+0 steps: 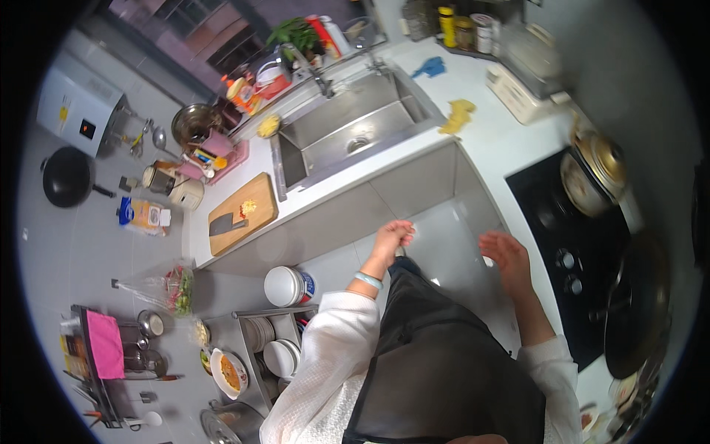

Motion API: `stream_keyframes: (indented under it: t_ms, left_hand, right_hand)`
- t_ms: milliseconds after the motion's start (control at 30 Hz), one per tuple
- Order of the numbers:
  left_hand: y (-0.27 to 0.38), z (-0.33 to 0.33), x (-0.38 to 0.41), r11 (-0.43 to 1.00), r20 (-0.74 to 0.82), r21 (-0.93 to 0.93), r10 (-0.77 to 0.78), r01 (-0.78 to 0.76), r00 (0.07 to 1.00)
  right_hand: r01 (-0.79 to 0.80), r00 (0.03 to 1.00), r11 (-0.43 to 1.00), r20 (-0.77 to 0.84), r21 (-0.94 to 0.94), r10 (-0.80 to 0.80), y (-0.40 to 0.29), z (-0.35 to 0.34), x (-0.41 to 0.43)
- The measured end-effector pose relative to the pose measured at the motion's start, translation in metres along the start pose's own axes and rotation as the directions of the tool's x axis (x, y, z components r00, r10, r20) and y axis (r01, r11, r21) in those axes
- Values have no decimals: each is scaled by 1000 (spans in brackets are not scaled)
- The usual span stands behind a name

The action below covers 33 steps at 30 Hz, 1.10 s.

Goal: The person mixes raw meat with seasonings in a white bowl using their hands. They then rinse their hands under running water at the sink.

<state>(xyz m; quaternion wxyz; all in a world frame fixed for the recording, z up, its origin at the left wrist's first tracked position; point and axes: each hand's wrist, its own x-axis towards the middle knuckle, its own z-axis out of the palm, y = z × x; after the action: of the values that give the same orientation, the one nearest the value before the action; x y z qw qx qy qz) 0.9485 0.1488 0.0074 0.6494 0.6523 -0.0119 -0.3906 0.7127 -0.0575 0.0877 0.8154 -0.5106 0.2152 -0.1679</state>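
My left hand, a pale bangle on its wrist, hangs over the floor in front of the sink cabinet with fingers loosely curled and nothing seen in it. My right hand is raised near the edge of the hob counter, fingers apart and holding nothing. Beyond my hands lies a stainless steel sink. To its left a wooden cutting board bears a cleaver and small heaps of chopped yellowish and red food. On the right a black gas hob carries a lidded pot and a wok.
A yellow cloth and a blue cloth lie right of the sink. A white bucket stands on the floor beside a dish cabinet. On top of this sits a bowl of orange food. A dark wok hangs at left.
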Motion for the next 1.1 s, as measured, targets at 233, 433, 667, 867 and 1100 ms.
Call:
stream_keyframes:
  t_ms: [233, 433, 667, 867, 1100]
  left_hand:
    - [148, -195, 182, 877, -172, 390, 369, -280, 914]
    - [281, -291, 373, 79, 318, 869, 666, -488, 675]
    - [371, -312, 512, -775, 897, 421, 279, -472, 343]
    - [386, -314, 535, -800, 892, 359, 142, -481, 430]
    - [314, -376, 524, -56, 596, 699, 595, -713, 538]
  right_hand:
    - [-309, 946, 764, 261, 566, 190, 13, 146, 242]
    - [-327, 942, 601, 206, 729, 263, 47, 271, 407]
    - [-397, 898, 527, 200, 751, 392, 81, 369, 506]
    - [-420, 882, 520, 198, 744, 428, 109, 417, 570]
    - [-472, 837, 490, 198, 733, 511, 163, 467, 623]
